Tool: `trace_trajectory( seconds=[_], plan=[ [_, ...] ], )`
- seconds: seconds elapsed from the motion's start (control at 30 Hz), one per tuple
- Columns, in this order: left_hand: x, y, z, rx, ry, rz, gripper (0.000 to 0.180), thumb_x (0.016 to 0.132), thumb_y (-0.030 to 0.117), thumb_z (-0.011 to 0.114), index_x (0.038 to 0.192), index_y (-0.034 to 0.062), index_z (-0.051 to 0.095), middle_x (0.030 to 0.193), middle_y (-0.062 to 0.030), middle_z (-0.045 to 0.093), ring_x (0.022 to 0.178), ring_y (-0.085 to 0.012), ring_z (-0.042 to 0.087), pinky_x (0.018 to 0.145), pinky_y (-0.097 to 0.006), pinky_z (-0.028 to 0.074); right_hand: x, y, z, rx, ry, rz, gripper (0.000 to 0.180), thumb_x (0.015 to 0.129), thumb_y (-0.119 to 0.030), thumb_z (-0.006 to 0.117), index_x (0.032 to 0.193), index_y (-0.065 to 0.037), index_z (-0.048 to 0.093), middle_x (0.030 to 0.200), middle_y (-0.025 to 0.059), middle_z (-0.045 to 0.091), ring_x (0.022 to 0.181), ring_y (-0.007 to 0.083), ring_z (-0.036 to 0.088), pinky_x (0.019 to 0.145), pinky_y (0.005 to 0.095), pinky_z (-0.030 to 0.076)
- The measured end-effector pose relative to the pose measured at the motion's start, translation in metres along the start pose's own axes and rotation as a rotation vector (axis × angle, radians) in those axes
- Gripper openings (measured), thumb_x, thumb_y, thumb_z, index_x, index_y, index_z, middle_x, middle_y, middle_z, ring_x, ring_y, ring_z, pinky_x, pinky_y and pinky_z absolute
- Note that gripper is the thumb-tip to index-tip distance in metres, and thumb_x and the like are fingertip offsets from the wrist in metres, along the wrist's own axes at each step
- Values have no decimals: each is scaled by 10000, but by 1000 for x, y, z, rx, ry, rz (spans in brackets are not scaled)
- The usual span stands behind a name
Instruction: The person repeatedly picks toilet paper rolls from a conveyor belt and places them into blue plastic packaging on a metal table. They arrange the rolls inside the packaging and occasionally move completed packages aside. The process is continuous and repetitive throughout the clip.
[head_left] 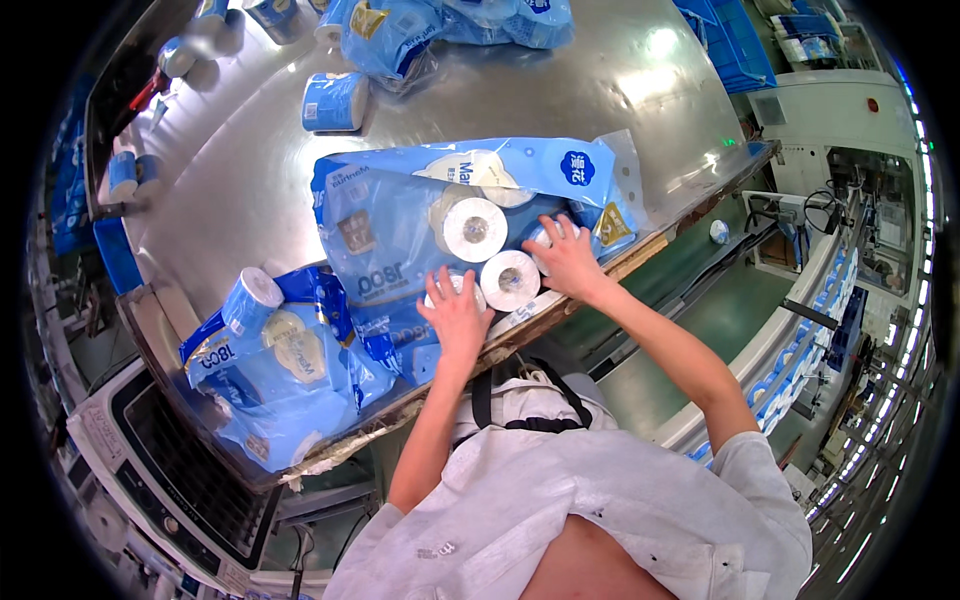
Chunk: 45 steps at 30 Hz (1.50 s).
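Apparent step: grouping white cylindrical paper rolls [510, 281], at five o'clock of the translucent blue plastic bag [400, 230]. Left hand [458, 312], right hand [570, 262]: fingers spread over rolls, clamping undetermined. Next move likely needs even pressure.

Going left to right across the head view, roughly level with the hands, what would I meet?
Roll by the lower-left bag → left hand → roll between the hands → right hand → row of blue-and-white items.
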<state>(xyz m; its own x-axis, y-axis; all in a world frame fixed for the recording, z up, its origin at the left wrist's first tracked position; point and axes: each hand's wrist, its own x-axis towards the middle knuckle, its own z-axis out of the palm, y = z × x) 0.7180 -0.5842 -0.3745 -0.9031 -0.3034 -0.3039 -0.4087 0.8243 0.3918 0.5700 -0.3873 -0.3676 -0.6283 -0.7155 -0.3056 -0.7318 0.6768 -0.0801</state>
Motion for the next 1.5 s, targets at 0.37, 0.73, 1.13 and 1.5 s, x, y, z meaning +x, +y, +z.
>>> trace_trajectory(
  seconds=[0.37, 0.73, 1.13, 1.5],
  plan=[
    [-15, -7, -139, 169, 261, 312, 725, 601, 195, 917, 1295, 187, 707, 1436, -158, 536, 1368, -393, 452, 1070, -550, 351, -29, -68, -82, 210, 404, 152, 401, 875, -222, 631, 1267, -255, 705, 1506, 179, 530, 1420, 464, 427, 1016, 754, 364],
    [-47, 233, -113, 239, 88, 1350, 618, 642, 220, 894, 1225, 158, 695, 1408, -119, 524, 1338, -397, 467, 1017, -578, 425, -302, -78, -107, 35, 745, 1257, 294, 833, -253, 727, 1127, -261, 728, 1394, 115, 532, 1360, 362, 436, 934, 682, 431],
    [-540, 256, 172, -297, -263, 2747, 682, 646, 231, 900, 1286, 284, 670, 1411, -76, 510, 1373, -375, 433, 1055, -615, 367, -614, -458, 176, -424, 874, 2641, 494, 705, -275, 831, 1184, -267, 712, 1465, 111, 487, 1403, 409, 403, 1015, 683, 355],
    [-667, 268, 363, 171, -750, 2895, 714, 761, 348, 817, 1441, 288, 606, 1606, -133, 400, 1501, -412, 320, 1140, -666, 305, -725, -496, 300, 432, 697, 2764, 658, 767, -329, 815, 1385, -244, 607, 1507, 131, 465, 1406, 414, 403, 1045, 694, 393]
  ],
)
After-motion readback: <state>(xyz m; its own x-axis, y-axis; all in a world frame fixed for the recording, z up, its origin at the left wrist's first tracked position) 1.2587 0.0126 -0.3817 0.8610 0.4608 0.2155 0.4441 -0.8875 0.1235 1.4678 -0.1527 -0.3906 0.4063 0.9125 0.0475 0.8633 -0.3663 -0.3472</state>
